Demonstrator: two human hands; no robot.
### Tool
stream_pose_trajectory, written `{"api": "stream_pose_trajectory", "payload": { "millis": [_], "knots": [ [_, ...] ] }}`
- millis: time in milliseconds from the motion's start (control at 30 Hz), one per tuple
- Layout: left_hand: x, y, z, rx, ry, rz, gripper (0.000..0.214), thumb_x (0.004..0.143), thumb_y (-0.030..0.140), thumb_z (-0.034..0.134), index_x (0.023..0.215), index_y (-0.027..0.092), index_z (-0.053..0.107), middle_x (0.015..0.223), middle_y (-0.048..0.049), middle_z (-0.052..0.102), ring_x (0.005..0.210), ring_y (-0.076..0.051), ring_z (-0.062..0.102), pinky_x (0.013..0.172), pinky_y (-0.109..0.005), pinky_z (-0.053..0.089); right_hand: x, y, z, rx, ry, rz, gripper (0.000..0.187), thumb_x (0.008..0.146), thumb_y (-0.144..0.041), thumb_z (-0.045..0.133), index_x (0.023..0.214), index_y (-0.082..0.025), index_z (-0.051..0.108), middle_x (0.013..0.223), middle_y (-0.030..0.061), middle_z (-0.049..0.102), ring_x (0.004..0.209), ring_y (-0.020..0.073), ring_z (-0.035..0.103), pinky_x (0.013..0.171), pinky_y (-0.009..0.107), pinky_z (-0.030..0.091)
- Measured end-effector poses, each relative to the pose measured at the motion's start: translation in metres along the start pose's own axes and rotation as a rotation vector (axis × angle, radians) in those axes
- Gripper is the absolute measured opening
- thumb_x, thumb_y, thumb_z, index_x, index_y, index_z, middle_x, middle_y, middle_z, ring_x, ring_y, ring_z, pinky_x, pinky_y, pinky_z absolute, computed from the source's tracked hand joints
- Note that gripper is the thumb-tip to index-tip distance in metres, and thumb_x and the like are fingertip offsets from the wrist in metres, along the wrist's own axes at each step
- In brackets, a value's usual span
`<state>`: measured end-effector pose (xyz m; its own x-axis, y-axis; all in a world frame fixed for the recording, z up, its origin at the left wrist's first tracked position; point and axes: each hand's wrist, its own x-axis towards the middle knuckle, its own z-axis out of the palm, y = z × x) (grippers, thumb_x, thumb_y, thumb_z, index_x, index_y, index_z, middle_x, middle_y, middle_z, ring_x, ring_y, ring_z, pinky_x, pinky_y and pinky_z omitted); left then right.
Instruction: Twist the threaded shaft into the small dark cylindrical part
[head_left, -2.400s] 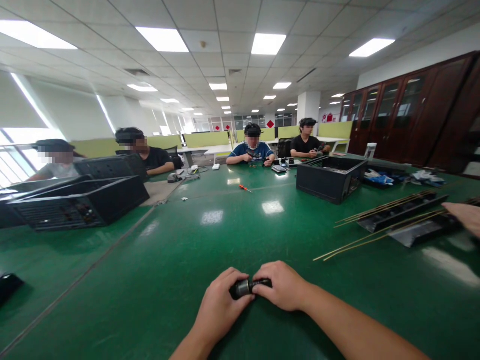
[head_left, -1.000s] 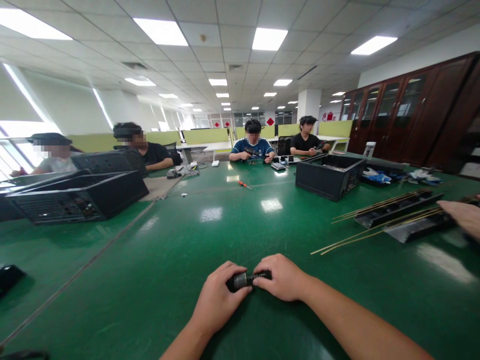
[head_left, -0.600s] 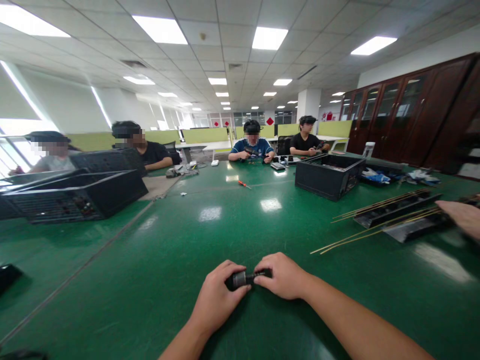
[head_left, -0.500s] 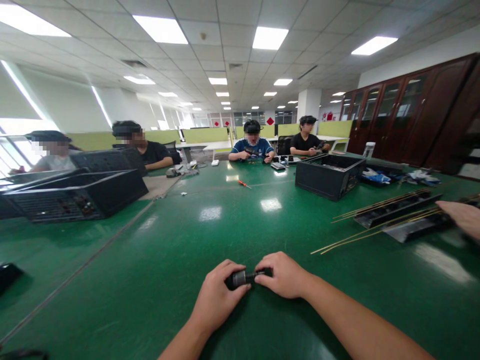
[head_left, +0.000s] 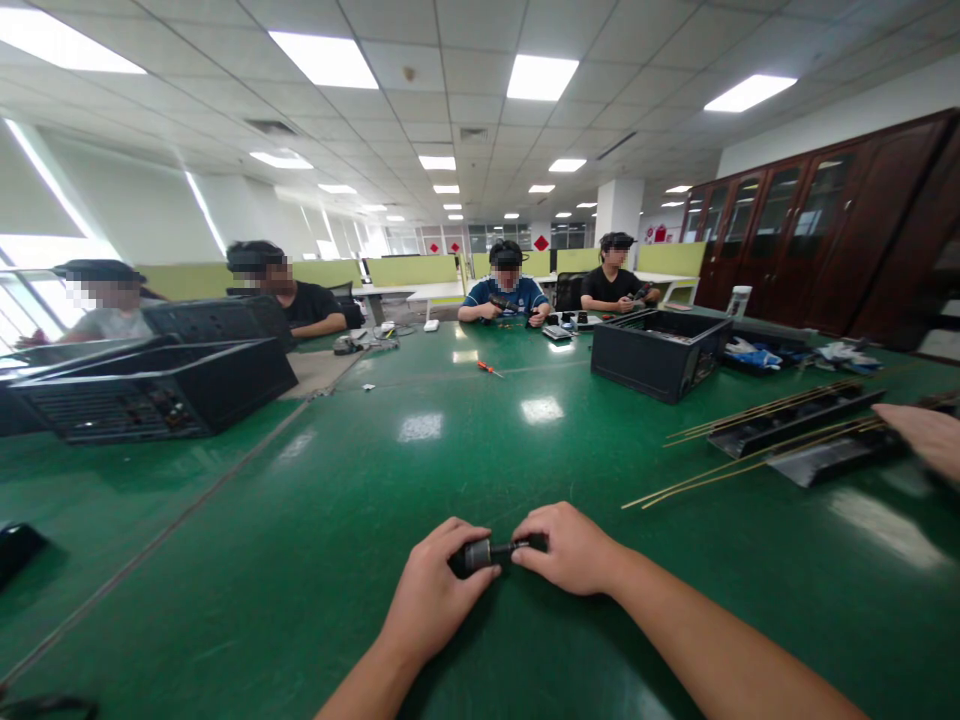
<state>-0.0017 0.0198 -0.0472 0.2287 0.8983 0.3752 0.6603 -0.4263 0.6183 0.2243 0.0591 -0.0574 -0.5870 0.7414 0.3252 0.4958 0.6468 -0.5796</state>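
Note:
Low in the middle of the view, both my hands hold a small dark cylindrical part (head_left: pixel 480 553) with a metallic band, just above the green table (head_left: pixel 360 500). My left hand (head_left: pixel 439 595) is curled round its thicker left end. My right hand (head_left: pixel 571 548) pinches the thin black piece that sticks out of its right end. Most of the part is hidden by my fingers.
Black computer cases lie at the left (head_left: pixel 157 395) and back right (head_left: pixel 658 355). Thin bamboo sticks (head_left: pixel 750 462) rest across black panels (head_left: pixel 795 420) at the right, beside another person's hand (head_left: pixel 926 435). A red screwdriver (head_left: pixel 489 369) lies mid-table. Several people sit at the far side.
My hands have stayed together on the small part and shifted slightly away from me. The thin black piece shows a little more between them. Nothing else on the table has moved.

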Motion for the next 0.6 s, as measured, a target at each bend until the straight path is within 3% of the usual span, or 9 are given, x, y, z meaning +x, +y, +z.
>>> {"api": "stream_pose_trajectory", "payload": {
  "millis": [600],
  "knots": [
    [0.0004, -0.0021, -0.0011, -0.005, 0.012, -0.005, 0.023, 0.075, 0.021, 0.077, 0.098, 0.025, 0.075, 0.091, -0.0002, 0.07, 0.087, -0.021, 0.067, 0.08, -0.032, 0.051, -0.0002, 0.0025, -0.0022, -0.011, -0.005, 0.021, 0.02, 0.09, -0.031, 0.067, 0.102, -0.021, 0.079, 0.095, 0.0048, 0.078, 0.086, 0.0196, 0.069, 0.079, 0.027, 0.048]
  ]
}}
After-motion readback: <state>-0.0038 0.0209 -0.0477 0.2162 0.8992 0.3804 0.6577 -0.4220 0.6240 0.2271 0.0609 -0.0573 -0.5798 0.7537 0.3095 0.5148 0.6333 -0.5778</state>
